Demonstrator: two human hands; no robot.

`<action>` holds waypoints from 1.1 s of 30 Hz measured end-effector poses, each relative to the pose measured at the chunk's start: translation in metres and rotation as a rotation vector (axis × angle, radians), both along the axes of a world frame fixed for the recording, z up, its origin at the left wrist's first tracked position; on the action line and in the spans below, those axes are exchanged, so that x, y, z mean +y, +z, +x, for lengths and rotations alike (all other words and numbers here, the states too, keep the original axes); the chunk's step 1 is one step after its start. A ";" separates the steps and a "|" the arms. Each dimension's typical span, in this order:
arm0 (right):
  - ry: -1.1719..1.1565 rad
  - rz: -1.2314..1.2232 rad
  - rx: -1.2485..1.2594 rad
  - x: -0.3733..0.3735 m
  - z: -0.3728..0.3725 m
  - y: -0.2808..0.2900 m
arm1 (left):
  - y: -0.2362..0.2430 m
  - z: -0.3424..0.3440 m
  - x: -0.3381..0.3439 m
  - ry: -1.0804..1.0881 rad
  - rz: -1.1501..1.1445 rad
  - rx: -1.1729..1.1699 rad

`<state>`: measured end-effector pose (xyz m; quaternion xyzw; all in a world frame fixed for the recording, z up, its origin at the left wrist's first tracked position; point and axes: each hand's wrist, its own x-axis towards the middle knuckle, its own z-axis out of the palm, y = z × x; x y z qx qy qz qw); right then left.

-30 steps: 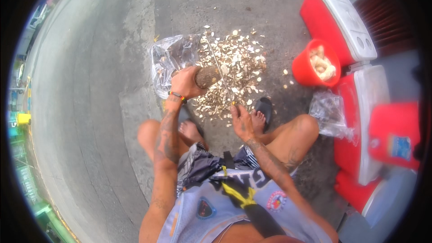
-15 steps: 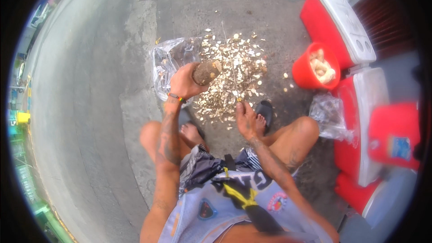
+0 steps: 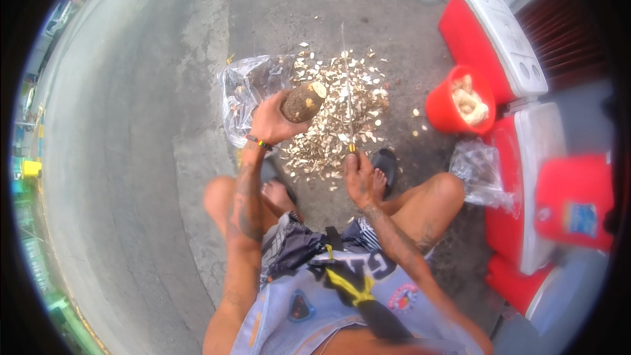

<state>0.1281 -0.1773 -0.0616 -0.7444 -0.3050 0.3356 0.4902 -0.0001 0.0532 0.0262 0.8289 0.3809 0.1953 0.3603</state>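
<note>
My left hand is wrapped round the lower end of a thick, rough brown root vegetable. Its far end is cut and pale, and a small pale patch shows on its skin. In my right hand, closed, is the handle of a long thin knife with yellow at the base of the blade. The blade points away from me, to the right of the root and apart from it. Beneath both lies a heap of pale and brown peelings on the ground.
Left of the heap lies a clear plastic bag. At right stands a red bucket of peeled pale roots, near red and white coolers. Another clear bag rests against a cooler. My sandalled feet flank the heap's near side.
The knife blade has swung a little to the right and away from the root. The root has turned slightly in my left hand, showing a pale patch on its side.
</note>
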 end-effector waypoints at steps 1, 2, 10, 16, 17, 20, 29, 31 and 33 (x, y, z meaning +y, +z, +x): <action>0.022 0.044 0.039 0.001 0.001 0.008 | 0.000 0.001 0.000 0.002 -0.041 0.016; 0.031 0.033 -0.002 0.000 0.002 0.014 | -0.001 0.001 -0.001 -0.009 -0.086 -0.006; -0.160 -0.327 0.225 0.016 0.011 -0.004 | 0.001 0.003 -0.009 -0.011 -0.469 -0.374; -0.166 -0.042 0.332 0.011 0.015 0.023 | 0.003 0.010 -0.016 0.054 -1.193 -0.995; -0.155 0.043 0.302 0.013 0.016 0.032 | 0.005 0.010 -0.016 0.063 -1.190 -1.039; -0.135 0.194 0.174 0.016 0.017 0.052 | 0.014 0.004 -0.014 0.071 -1.245 -1.160; 0.036 0.192 -0.042 0.027 0.027 0.080 | 0.038 -0.010 -0.014 0.113 -1.275 -1.353; 0.128 0.314 -0.157 0.032 0.029 0.098 | 0.038 -0.018 -0.021 0.165 -1.257 -1.312; 0.203 0.334 -0.260 0.041 0.032 0.117 | 0.038 -0.026 -0.028 0.136 -1.257 -1.344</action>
